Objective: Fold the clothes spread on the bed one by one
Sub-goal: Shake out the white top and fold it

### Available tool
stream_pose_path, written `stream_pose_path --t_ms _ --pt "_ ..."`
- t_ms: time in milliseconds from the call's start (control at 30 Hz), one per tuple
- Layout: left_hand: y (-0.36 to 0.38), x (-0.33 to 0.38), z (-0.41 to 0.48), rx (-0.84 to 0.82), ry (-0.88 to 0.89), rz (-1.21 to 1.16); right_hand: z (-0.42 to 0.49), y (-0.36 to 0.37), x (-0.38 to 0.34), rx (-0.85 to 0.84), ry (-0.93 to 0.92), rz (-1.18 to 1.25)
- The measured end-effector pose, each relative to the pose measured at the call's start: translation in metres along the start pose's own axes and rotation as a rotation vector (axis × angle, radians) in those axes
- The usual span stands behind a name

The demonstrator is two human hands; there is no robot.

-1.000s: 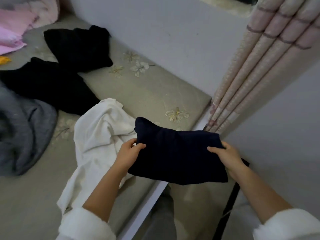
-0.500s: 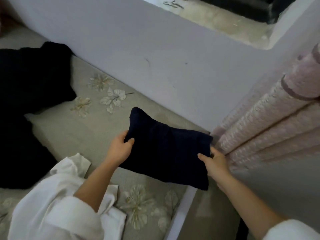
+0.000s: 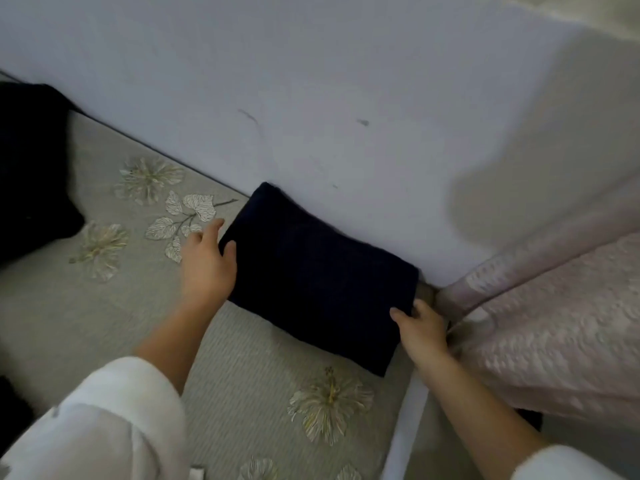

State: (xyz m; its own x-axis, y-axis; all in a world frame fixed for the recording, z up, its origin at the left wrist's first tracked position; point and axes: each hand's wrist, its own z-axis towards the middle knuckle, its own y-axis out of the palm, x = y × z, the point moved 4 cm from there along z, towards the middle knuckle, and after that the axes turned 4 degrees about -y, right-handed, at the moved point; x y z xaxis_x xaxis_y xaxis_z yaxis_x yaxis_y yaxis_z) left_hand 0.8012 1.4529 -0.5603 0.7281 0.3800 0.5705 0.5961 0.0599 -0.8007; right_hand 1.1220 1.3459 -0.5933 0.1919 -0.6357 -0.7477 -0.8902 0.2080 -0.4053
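**Folded dark garment held at both ends against the wall**

The folded dark garment (image 3: 318,271) sits at the far corner of the bed (image 3: 242,368), its long back edge touching the wall (image 3: 311,98) and its right end just beside the pink curtain (image 3: 554,323). Whether it rests fully on the bedcover or is held slightly off it cannot be told; its underside is hidden.

The left hand (image 3: 207,268) holds the garment's left end, with the thumb laid over the top of the cloth. One finger points out along the edge, and the other fingertips are lost behind the fabric.

The right hand (image 3: 424,329) pinches the near right corner, thumb on top and the fingers curled round the end. Their tips are hidden between the cloth and the curtain.

Both forearms are bare, coming out of white sleeves (image 3: 104,420) that the bottom of the frame cuts off.

At the left edge lies some black clothing (image 3: 31,168), only partly in view and too dark to tell what kind it is or where its folds run.

The curtain is blurred, and its pattern is hard to read. A pale flower print (image 3: 329,400) shows on the grey bedcover near the garment.
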Motion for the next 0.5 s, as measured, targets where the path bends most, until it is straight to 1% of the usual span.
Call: stream_pose_path --t_ms 33,67,100,133,200,300,400,500 --pt "0.012 -0.013 -0.002 -0.052 -0.083 0.054 0.002 0.005 0.012 -0.022 0.037 -0.039" --pt "0.024 -0.026 -0.005 -0.110 -0.182 0.059 0.003 0.010 0.025 -0.056 0.076 -0.066" --pt "0.033 -0.037 -0.010 -0.151 -0.274 0.025 0.002 0.015 0.037 -0.101 0.112 -0.078" --pt "0.040 -0.047 -0.013 -0.159 -0.329 -0.027 0.000 0.020 0.047 -0.143 0.136 -0.074" --pt "0.046 -0.057 -0.017 -0.120 -0.351 -0.122 -0.003 0.026 0.059 -0.180 0.133 -0.050" --pt "0.046 -0.064 -0.019 -0.060 -0.314 -0.169 -0.005 0.029 0.066 -0.176 0.119 -0.077" --pt "0.041 -0.068 -0.021 -0.024 -0.309 -0.176 -0.006 0.028 0.070 -0.159 0.127 -0.161" --pt "0.037 -0.069 -0.031 -0.044 -0.359 -0.179 -0.010 0.027 0.066 -0.157 0.078 -0.329"
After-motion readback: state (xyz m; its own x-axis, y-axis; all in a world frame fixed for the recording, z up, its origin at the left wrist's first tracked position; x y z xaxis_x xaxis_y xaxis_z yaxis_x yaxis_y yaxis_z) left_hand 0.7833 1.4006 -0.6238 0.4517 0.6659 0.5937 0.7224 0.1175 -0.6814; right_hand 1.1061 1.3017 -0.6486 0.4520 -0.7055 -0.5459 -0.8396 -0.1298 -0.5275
